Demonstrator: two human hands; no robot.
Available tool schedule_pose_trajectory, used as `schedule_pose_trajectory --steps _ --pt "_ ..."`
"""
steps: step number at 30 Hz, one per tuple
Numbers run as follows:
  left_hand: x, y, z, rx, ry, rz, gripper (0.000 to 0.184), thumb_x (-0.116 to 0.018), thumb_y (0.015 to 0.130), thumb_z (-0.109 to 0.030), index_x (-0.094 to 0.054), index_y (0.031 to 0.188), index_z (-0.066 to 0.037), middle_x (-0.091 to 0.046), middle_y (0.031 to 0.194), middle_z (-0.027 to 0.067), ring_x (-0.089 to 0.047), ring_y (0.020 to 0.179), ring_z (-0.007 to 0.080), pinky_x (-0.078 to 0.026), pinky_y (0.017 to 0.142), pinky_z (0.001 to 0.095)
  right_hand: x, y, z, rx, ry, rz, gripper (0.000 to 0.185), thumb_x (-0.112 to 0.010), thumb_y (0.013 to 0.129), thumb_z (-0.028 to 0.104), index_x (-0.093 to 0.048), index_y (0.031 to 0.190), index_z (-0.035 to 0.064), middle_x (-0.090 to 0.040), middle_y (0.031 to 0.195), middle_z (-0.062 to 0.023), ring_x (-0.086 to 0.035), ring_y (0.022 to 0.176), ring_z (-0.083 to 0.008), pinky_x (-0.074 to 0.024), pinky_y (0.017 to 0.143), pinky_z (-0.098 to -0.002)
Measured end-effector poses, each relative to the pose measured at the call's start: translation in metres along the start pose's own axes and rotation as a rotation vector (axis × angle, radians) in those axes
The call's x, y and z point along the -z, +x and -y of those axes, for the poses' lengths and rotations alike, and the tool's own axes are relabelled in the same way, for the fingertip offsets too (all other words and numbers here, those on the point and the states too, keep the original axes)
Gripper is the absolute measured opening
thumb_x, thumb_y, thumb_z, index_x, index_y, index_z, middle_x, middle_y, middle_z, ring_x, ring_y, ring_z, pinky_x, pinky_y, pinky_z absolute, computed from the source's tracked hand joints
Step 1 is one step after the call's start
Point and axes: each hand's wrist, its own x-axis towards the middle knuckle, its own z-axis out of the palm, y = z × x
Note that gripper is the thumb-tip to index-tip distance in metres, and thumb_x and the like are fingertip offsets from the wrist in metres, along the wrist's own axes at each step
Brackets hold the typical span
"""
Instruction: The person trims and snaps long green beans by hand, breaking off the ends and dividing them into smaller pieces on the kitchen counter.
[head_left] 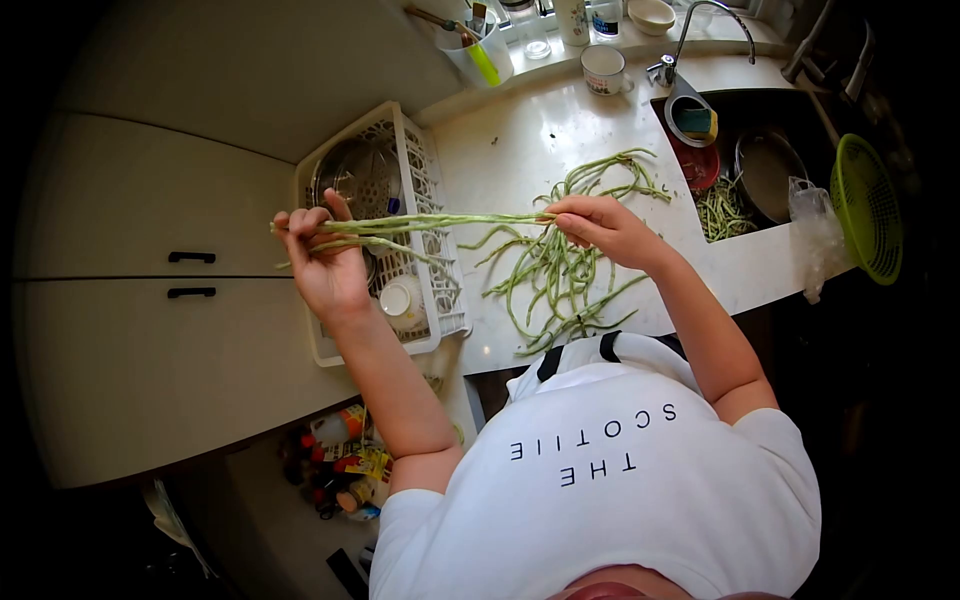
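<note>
Dish rack [410, 160] on our left, white and slatted, right under the stretched stems! Farther back, a mug [602, 68] stands on the counter [560, 112]; to our right, the sink [785, 108], with a clear plastic bag [817, 235] and a green colander [868, 210] beside it. Loose beans [560, 275] sprawl in a tangle before us. And the held beans [430, 221]: long, slim, pale green, most drawn straight, some sagging below. They run left to right, nearly level across our view, over rack and counter. Our left hand [325, 250] curls around them, ends poking past; our right hand [597, 228] pinches the other end between thumb and fingers.
</note>
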Motion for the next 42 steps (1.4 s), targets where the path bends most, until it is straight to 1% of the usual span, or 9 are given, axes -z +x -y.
schedule_pose_trajectory --steps 3,5,8,16,22,25,33,38,42 --pt "0.010 0.003 -0.004 0.054 -0.250 0.012 0.015 -0.044 0.102 -0.014 -0.055 0.097 -0.005 -0.044 0.071 0.0030 -0.047 0.067 0.0162 -0.049 0.084 0.0358 0.004 -0.005 0.002 -0.012 0.118 0.014 0.026 -0.053 0.099 0.019 -0.066 0.114 0.0016 -0.059 0.081 0.0019 -0.052 0.073 -0.0056 -0.0446 0.067 -0.0213" --pt "0.011 0.000 -0.004 0.108 -0.306 0.014 0.014 -0.043 0.102 -0.011 -0.053 0.094 -0.005 -0.040 0.068 0.0024 -0.037 0.059 0.0140 -0.041 0.064 0.0287 0.005 -0.007 0.002 -0.023 0.187 0.019 0.026 -0.054 0.099 0.019 -0.066 0.113 0.0011 -0.060 0.081 0.0023 -0.053 0.073 -0.0060 -0.0453 0.067 -0.0215" --pt "0.016 -0.001 -0.001 0.114 -0.323 0.038 0.015 -0.043 0.103 -0.015 -0.054 0.097 -0.008 -0.037 0.068 0.0003 -0.034 0.058 0.0112 -0.033 0.055 0.0251 0.007 -0.009 0.000 -0.048 0.259 0.045 0.025 -0.056 0.098 0.018 -0.066 0.111 0.0002 -0.062 0.081 0.0020 -0.055 0.073 -0.0064 -0.0464 0.068 -0.0220" --pt "0.001 -0.012 0.007 0.106 -0.314 0.095 0.016 -0.043 0.103 -0.014 -0.054 0.094 -0.007 -0.036 0.068 0.0004 -0.032 0.057 0.0111 -0.030 0.054 0.0257 -0.010 -0.011 0.002 -0.073 -0.116 0.009 0.023 -0.063 0.093 0.018 -0.066 0.110 0.0028 -0.068 0.083 -0.0028 -0.061 0.079 -0.0086 -0.0498 0.074 -0.0242" --pt "-0.001 -0.020 0.022 0.105 -0.253 0.046 0.016 -0.042 0.103 -0.015 -0.054 0.096 -0.007 -0.035 0.070 0.0003 -0.032 0.059 0.0117 -0.030 0.055 0.0258 -0.030 -0.008 0.004 0.390 -0.554 -0.054 0.031 -0.071 0.086 0.019 -0.064 0.114 0.0088 -0.065 0.114 -0.0091 -0.063 0.096 -0.0247 -0.0489 0.085 -0.0375" --pt "-0.001 -0.021 0.026 0.093 -0.231 0.045 0.017 -0.041 0.104 -0.017 -0.054 0.099 -0.007 -0.034 0.071 0.0002 -0.031 0.060 0.0117 -0.030 0.056 0.0259 -0.034 -0.003 -0.007 0.512 -0.604 -0.083 0.027 -0.068 0.088 0.017 -0.065 0.113 0.0080 -0.066 0.110 -0.0087 -0.063 0.095 -0.0254 -0.0489 0.086 -0.0366" --pt "-0.010 -0.024 0.030 0.072 -0.175 0.043 0.026 -0.041 0.105 -0.019 -0.053 0.120 -0.001 -0.035 0.076 0.0007 -0.031 0.065 0.0121 -0.031 0.061 0.0259 -0.044 -0.004 -0.002 0.241 -0.230 -0.077 0.016 -0.061 0.093 0.011 -0.066 0.105 0.0014 -0.066 0.103 -0.0072 -0.062 0.091 -0.0161 -0.0489 0.081 -0.0301" --pt "-0.013 -0.023 0.032 0.086 -0.251 0.014 0.019 -0.040 0.104 -0.016 -0.053 0.108 -0.003 -0.036 0.076 0.0028 -0.033 0.066 0.0139 -0.033 0.063 0.0271 -0.041 -0.001 -0.009 0.282 -0.288 -0.032 0.019 -0.057 0.096 0.014 -0.063 0.108 0.0001 -0.064 0.093 -0.0047 -0.059 0.088 -0.0134 -0.0476 0.081 -0.0268" --pt "-0.013 -0.021 0.028 0.061 -0.221 0.053 0.016 -0.039 0.104 -0.014 -0.051 0.099 -0.004 -0.036 0.076 0.0032 -0.033 0.066 0.0145 -0.033 0.063 0.0273 -0.041 -0.001 -0.009 0.088 -0.070 0.046 0.022 -0.054 0.098 0.017 -0.062 0.110 0.0003 -0.065 0.094 -0.0030 -0.058 0.085 -0.0114 -0.0471 0.081 -0.0264"
